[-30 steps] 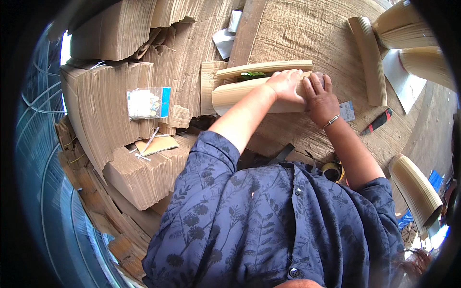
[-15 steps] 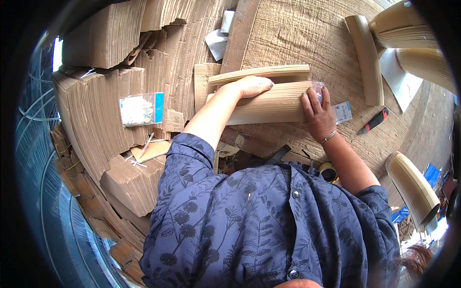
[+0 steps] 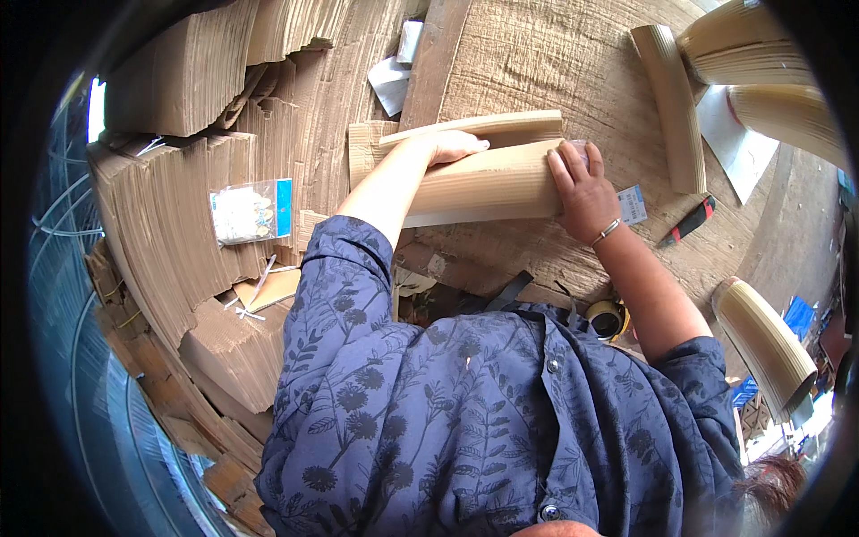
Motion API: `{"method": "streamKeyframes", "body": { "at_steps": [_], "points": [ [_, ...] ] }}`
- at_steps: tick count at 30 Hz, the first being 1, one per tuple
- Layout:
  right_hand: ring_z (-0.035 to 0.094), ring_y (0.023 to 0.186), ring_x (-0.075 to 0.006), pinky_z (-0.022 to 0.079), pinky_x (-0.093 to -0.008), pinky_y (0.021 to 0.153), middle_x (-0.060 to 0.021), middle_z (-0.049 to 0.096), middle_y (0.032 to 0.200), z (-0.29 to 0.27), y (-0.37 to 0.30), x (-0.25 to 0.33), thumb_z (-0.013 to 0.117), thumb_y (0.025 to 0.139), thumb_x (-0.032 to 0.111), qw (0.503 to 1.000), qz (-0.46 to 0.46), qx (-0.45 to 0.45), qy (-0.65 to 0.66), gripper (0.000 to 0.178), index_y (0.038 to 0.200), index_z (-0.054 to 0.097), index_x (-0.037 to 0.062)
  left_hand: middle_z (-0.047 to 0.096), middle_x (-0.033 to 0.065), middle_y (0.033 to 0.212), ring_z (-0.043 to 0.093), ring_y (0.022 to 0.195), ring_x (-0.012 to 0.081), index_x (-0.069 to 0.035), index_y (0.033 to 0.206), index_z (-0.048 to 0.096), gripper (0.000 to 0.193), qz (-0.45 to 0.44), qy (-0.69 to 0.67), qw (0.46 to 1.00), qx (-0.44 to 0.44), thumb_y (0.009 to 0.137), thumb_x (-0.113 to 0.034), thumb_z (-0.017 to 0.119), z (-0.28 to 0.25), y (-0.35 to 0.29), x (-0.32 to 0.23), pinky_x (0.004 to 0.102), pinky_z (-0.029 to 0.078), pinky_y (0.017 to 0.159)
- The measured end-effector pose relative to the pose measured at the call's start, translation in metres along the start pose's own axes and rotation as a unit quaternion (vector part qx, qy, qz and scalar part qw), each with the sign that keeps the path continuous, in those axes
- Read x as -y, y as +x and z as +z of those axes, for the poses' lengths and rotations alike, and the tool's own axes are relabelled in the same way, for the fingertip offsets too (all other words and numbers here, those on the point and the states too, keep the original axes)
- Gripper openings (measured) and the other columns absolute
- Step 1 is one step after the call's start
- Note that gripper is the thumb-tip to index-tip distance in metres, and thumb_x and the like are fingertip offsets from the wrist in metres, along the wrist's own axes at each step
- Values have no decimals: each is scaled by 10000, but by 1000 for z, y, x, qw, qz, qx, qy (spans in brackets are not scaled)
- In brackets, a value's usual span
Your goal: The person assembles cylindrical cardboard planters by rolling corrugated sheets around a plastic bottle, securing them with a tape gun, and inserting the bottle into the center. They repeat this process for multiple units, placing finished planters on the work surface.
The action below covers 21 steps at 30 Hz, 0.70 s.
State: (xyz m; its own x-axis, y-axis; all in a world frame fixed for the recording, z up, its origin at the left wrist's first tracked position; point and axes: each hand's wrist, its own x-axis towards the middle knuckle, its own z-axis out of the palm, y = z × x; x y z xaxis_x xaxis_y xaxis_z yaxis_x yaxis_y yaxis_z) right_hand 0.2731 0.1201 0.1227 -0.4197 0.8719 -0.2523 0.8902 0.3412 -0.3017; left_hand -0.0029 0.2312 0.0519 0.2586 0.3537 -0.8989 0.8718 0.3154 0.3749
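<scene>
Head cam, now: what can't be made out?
- Head: inside of folded tan corrugated cardboard wrap, hidden by its upper layer.
- Head: left hand, fingers mostly hidden by hand and wrap.
- Head: two curved tan cardboard rolls, upper right, cut off by dark rim.

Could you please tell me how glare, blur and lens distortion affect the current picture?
Head view: black fisheye rim, with the cardboard stack bowing near the left edge; head view: white glare at lower right; head view: hair there looks soft; head view: the curved cardboard sheet in the middle is well lit and fairly sharp.
</scene>
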Motion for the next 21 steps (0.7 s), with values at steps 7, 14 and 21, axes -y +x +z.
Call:
{"method": "streamKeyframes", "body": {
  "at_steps": [7,14,21],
  "points": [
    [315,1379,-489,500,-474,1030,-105,376,1512,-21,32,-8,846,609,208,995,14,92,26,1008,1482,342,170,619,146,1325,559,1214,216,-57,1340,593,582,-42,-26,999,19,933,-474,621,-22,13,27,350,414,1029],
    [363,1349,-482,487,-473,1043,-112,401,1494,-33,52,-10,875,559,251,987,20,154,26,1074,1485,339,155,629,137,1297,580,1215,301,-73,1321,587,671,-2,300,949,-99,879,-577,578,-38,-7,-19,395,456,1021],
    [399,1321,-468,497,-463,1023,-120,435,1454,-40,59,-9,882,541,262,987,15,158,23,1061,1463,374,134,591,95,1344,588,1197,253,-159,1352,540,512,274,282,861,-323,867,-236,683,-6,32,-54,383,479,1004]
  ]
}}
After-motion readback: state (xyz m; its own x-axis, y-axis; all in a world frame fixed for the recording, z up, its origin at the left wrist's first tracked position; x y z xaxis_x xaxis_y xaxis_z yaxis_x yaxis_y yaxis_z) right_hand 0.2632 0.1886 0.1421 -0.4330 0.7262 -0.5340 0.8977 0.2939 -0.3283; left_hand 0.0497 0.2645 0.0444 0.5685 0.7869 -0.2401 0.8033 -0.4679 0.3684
